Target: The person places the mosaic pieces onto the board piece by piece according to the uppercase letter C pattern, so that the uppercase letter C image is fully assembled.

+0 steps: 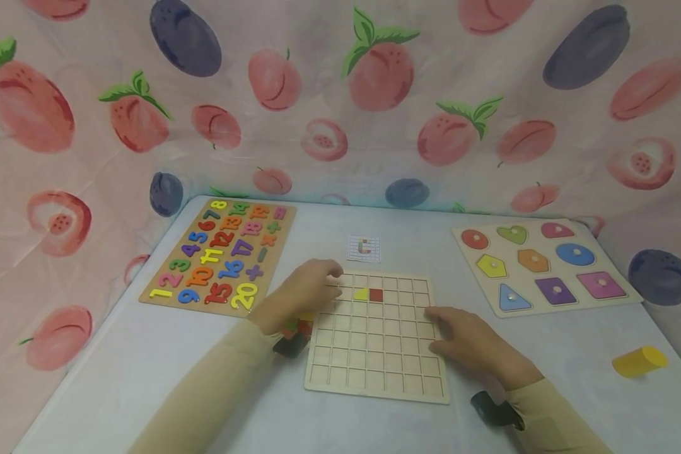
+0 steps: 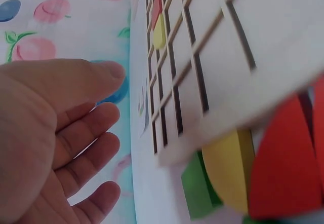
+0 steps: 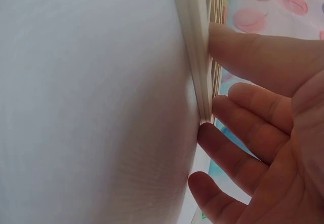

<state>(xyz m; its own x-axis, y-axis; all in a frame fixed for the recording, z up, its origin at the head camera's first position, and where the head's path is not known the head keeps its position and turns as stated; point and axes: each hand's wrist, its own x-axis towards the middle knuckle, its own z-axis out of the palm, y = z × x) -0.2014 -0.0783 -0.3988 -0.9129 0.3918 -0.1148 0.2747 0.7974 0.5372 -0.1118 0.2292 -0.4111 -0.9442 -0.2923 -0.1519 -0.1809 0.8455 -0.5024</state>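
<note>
A wooden grid board (image 1: 374, 362) lies on the white table in front of me. In its upper rows sit a yellow triangular piece (image 1: 361, 294) and, right beside it, a red square piece (image 1: 376, 295). My left hand (image 1: 309, 289) hovers by the board's upper left corner with its fingers loosely bent and nothing in them. Below its wrist, along the left edge, are a red block (image 2: 286, 168), a yellow block (image 2: 229, 171) and a green block (image 2: 197, 191), partly hidden in the head view. My right hand (image 1: 471, 337) rests at the board's right edge, thumb and fingertips against the rim.
Behind the grid board lies a small card (image 1: 364, 249) with a coloured pattern on a grid. A number puzzle board (image 1: 212, 255) is at the left, a shape puzzle board (image 1: 519, 287) at the right. Near the right edge lies a yellow cylinder (image 1: 638, 362). A fruit-print cloth (image 1: 329, 82) hangs behind.
</note>
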